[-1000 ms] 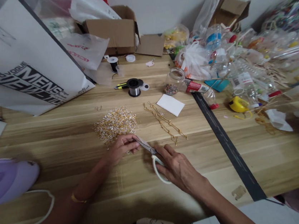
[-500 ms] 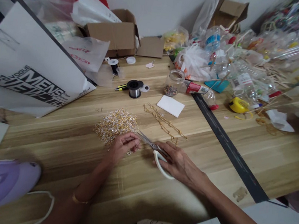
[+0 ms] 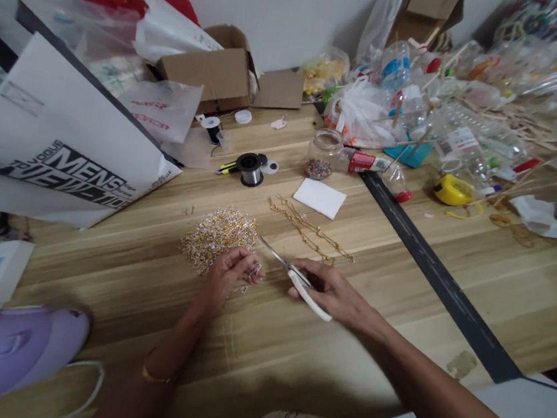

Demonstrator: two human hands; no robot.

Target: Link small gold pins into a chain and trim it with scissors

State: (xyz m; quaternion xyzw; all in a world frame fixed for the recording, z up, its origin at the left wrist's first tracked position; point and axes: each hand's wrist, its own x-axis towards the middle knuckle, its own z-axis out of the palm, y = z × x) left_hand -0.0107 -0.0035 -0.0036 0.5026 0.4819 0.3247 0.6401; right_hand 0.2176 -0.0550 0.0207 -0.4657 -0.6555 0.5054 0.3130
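Observation:
My left hand point(image 3: 234, 271) is closed in a pinch on a small silvery chain piece point(image 3: 254, 272) at its fingertips. Under that hand lies another small silvery bit point(image 3: 242, 289). White-handled scissors point(image 3: 309, 296) are gripped in my right hand point(image 3: 336, 295), their blades pointing left toward my left fingertips. The blades look closed or nearly so and do not touch the chain piece. Just behind my left hand spreads a pile of tiny gold and silver links point(image 3: 220, 236). Two gold chains point(image 3: 308, 232) lie beyond the scissors.
A white card point(image 3: 319, 197), a jar of beads point(image 3: 323, 155) and a wire spool point(image 3: 249, 169) stand farther back. A long black strip point(image 3: 432, 273) crosses the table at right. Plastic bottles point(image 3: 459, 146) crowd the back right. At left are a paper bag point(image 3: 65, 138) and a purple appliance point(image 3: 26, 348).
The scissors have turned in my right hand, and their blades have come together. The silvery piece shows more clearly in my left fingers. My view has shifted slightly.

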